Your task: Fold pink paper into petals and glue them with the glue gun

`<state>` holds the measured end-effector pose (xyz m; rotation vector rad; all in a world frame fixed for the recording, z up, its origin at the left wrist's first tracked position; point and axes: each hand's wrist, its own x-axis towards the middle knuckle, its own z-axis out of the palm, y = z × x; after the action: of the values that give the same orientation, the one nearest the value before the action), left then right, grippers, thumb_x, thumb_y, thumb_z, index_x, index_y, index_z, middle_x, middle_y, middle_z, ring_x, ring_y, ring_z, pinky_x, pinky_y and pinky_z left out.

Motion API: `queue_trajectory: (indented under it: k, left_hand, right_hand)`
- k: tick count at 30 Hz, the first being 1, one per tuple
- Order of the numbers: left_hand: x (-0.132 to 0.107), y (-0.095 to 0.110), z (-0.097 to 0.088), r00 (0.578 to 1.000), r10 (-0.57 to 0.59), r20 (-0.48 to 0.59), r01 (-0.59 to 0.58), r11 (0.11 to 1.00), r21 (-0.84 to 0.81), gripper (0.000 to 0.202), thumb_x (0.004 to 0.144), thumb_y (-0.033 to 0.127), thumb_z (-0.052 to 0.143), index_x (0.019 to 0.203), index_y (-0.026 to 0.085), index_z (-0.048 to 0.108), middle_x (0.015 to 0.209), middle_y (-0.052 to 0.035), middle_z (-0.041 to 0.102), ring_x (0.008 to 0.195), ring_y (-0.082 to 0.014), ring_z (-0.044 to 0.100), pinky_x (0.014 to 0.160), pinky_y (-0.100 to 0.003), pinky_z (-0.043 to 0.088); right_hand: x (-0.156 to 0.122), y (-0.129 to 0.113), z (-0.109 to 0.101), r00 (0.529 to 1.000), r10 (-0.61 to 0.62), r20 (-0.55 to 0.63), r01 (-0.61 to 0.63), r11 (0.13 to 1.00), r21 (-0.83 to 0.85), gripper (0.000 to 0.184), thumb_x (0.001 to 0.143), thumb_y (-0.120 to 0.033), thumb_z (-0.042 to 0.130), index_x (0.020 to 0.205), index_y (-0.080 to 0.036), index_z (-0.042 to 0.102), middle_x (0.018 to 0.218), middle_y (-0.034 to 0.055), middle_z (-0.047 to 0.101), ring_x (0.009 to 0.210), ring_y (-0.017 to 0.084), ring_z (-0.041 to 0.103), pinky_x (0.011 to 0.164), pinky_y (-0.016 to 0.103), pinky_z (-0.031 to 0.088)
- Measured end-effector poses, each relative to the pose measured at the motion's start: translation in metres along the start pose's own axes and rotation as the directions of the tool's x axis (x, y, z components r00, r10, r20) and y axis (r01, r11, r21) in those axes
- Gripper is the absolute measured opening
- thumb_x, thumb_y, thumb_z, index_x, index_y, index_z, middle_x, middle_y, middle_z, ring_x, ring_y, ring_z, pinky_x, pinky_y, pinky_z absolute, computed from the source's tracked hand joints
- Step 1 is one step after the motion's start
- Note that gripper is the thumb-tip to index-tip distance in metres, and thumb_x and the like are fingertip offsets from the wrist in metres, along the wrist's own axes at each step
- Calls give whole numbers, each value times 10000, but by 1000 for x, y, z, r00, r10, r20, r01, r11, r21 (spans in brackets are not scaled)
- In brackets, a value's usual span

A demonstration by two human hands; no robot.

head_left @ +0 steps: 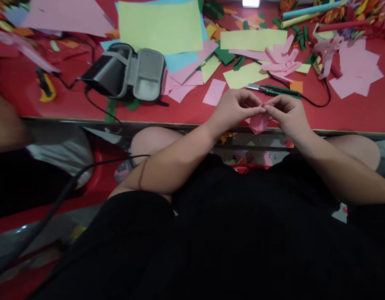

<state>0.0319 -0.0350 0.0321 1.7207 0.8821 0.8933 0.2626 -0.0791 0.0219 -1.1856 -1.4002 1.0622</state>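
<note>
Between my two hands is a small folded piece of pink paper [259, 124], held just over the table's front edge. My left hand [237, 107] pinches its top from the left with thumb and forefinger. From the other side my right hand [288, 111] pinches the same top edge, and the fingertips of both hands nearly meet. Part of the fold is hidden behind the fingers. Just beyond my hands lies a utility knife [273, 90] with its blade out. A flat pink paper rectangle [214, 92] rests to the left of it.
A pink glue gun [327, 54] with a lit red light and a cable stands at right, near pink sheets [356, 68]. An open grey case [148, 75] holds a dark device [107, 71]. A yellow cutter [46, 85] lies left, near another person's arm [6, 121].
</note>
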Motion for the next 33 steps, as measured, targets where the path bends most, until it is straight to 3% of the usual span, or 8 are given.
queue_trajectory:
  k: [4, 15, 25, 33]
  left_hand:
    - [1, 0, 0, 999, -32, 7, 33, 999, -15, 459, 947, 600, 1074, 993, 198, 856, 995, -81, 918, 964, -222, 893, 853, -336, 723]
    - [-1, -1, 4, 999, -43, 3, 43, 999, -22, 372, 960, 544, 1045, 982, 218, 867, 971, -80, 909, 972, -238, 876, 889, -370, 715]
    - [-3, 3, 5, 999, -31, -9, 31, 999, 12, 562, 914, 755, 1039, 961, 218, 883, 974, -98, 922, 931, -231, 862, 827, -352, 689]
    - [-7, 4, 8, 1000, -9, -26, 10, 999, 35, 417, 950, 619, 1036, 962, 230, 884, 964, -74, 911, 898, -220, 853, 817, -358, 689]
  right_hand:
    - [1, 1, 0, 1000, -3, 5, 3, 1000, 4, 399, 902, -599, 1048, 952, -297, 792, 919, 15, 786, 895, 230, 762, 863, 420, 687]
    - [-3, -9, 5, 999, 11, -37, -12, 1000, -29, 288, 903, -485, 1077, 949, -322, 844, 994, 18, 877, 990, 271, 824, 973, 477, 747]
    - [-2, -6, 2, 999, -9, -42, 8, 1000, -16, 245, 913, -425, 1076, 950, -299, 868, 961, 26, 864, 941, 261, 830, 934, 465, 736]
    - [-2, -14, -1, 1000, -9, -28, 6, 995, -95, 217, 927, -370, 1060, 937, -302, 854, 938, 26, 841, 935, 256, 812, 924, 455, 722]
